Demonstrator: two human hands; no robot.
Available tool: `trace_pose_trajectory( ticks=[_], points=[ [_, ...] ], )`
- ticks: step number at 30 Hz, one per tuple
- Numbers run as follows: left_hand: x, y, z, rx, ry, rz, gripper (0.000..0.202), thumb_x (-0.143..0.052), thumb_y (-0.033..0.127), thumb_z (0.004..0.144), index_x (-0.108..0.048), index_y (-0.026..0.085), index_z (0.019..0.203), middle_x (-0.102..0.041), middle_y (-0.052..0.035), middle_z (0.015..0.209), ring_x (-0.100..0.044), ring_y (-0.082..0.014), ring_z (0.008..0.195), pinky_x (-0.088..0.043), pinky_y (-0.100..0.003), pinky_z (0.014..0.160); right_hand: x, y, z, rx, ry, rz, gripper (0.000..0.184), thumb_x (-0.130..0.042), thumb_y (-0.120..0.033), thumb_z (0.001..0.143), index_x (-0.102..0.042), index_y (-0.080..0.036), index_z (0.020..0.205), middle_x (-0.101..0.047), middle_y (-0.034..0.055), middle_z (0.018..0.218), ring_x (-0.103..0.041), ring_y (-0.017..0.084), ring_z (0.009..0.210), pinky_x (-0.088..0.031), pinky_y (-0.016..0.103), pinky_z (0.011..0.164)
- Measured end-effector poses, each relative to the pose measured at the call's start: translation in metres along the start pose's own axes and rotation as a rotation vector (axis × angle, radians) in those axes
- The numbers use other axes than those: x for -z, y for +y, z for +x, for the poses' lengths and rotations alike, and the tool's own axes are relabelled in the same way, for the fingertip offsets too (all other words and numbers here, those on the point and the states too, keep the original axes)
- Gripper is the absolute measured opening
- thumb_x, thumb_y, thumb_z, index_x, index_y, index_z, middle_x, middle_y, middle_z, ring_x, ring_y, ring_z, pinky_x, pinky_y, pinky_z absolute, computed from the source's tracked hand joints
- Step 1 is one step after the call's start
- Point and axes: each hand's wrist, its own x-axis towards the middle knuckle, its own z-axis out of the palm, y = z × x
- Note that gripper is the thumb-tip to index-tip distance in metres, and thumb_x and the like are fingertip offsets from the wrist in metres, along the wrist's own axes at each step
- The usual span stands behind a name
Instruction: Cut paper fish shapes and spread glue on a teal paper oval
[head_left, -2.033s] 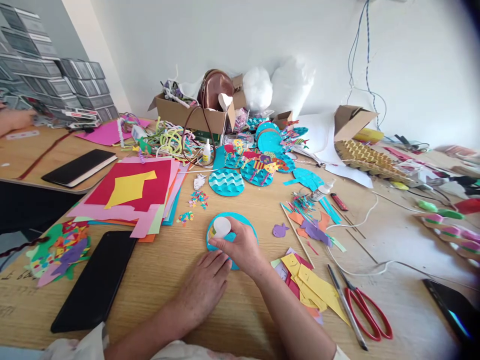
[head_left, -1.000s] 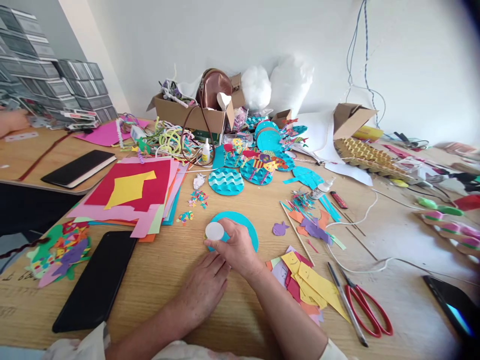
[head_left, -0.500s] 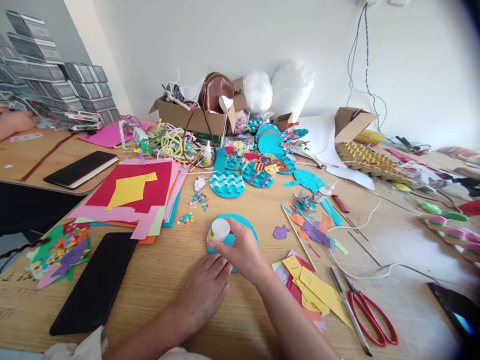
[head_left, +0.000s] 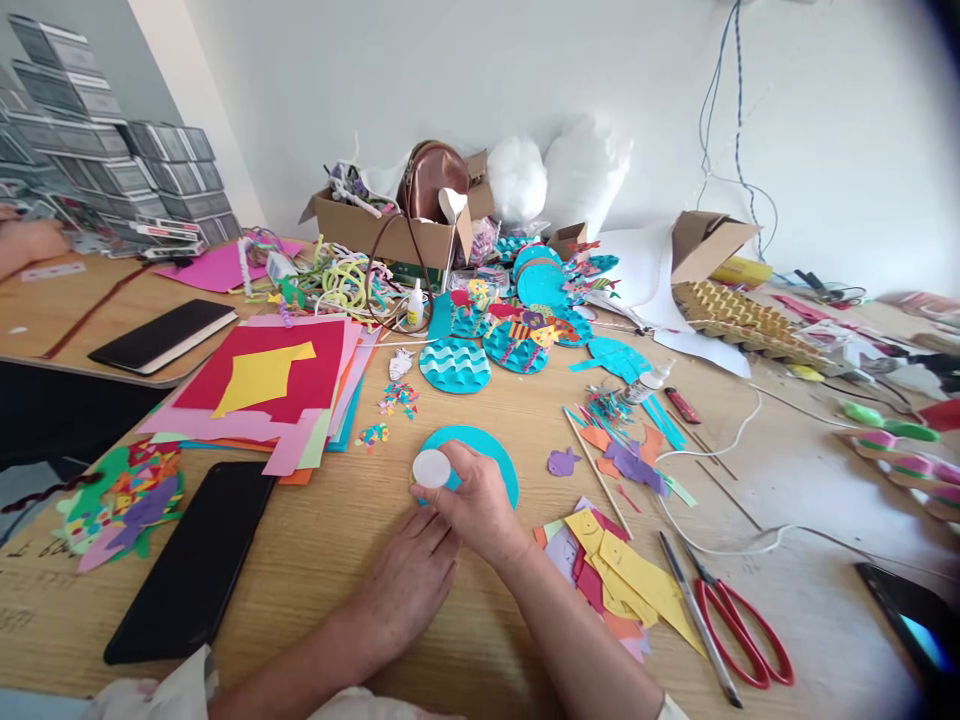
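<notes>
A flat blue paper disc point(head_left: 499, 458) lies on the table in front of me. My right hand point(head_left: 476, 495) is over it, thumb and fingers wrapped around a thick glue stick point(head_left: 431, 469) whose round white end faces up. The glue stick stands at the disc's left edge, and its lower end is hidden. My left hand point(head_left: 409, 570) rests flat with fingers extended, the fingertips at the near edge of the disc and partly behind my right hand.
Coloured paper sheets point(head_left: 255, 375) and a black phone point(head_left: 191, 560) lie left. Paper scraps point(head_left: 619, 570), a pen point(head_left: 697, 615) and red-handled scissors point(head_left: 742, 630) lie right. Decorated blue discs point(head_left: 454, 366) and a cardboard box point(head_left: 390, 235) stand behind. Another person's hand point(head_left: 30, 243) shows far left.
My right hand has shifted the glue stick slightly left and down along the disc's left edge. My left hand stays nearly in place.
</notes>
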Motion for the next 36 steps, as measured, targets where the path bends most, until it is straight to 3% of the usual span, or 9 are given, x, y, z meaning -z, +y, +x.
trace_pose_trajectory(
  ticks=[5,11,17,36],
  points=[
    [-0.0029,-0.0012,-0.0012,0.018,0.011,-0.023,0.041,-0.044,0.004,0.074,-0.051,0.015,0.113,-0.059,-0.0096,0.118,-0.050,-0.0254,0.114,-0.043,-0.044,0.096,0.0028,-0.0032,0.0004,-0.028,-0.056,-0.014,0.017,-0.068,-0.028,0.072,-0.054,-0.019,0.074,-0.056,-0.0011,0.071,-0.051,0.015,0.068,-0.035,0.022,0.059],
    [-0.0074,-0.0022,-0.0025,0.004,-0.002,0.031,0.033,-0.046,0.008,0.078,-0.051,0.014,0.110,-0.061,-0.0109,0.114,-0.052,-0.0249,0.113,-0.042,-0.044,0.097,0.0073,0.0012,-0.0004,-0.118,0.016,0.038,0.017,-0.067,-0.029,0.071,-0.055,-0.019,0.077,-0.057,-0.0015,0.072,-0.051,0.014,0.065,-0.037,0.022,0.057],
    [-0.0018,-0.0008,-0.0008,0.026,-0.016,0.007,0.034,-0.046,0.007,0.075,-0.052,0.014,0.108,-0.060,-0.0099,0.115,-0.052,-0.0252,0.112,-0.043,-0.043,0.096,0.0045,-0.0004,-0.0002,-0.101,-0.044,0.015,0.020,-0.069,-0.031,0.070,-0.054,-0.019,0.073,-0.057,-0.0011,0.070,-0.052,0.015,0.067,-0.036,0.023,0.058],
    [-0.0018,-0.0009,-0.0003,0.032,-0.018,-0.025,0.040,-0.046,0.003,0.072,-0.054,0.014,0.110,-0.060,-0.0099,0.117,-0.050,-0.0258,0.114,-0.043,-0.045,0.096,0.0002,0.0002,0.0025,-0.034,-0.033,-0.003,0.018,-0.068,-0.030,0.072,-0.053,-0.020,0.069,-0.056,-0.0023,0.067,-0.052,0.014,0.065,-0.034,0.022,0.057]
  ],
)
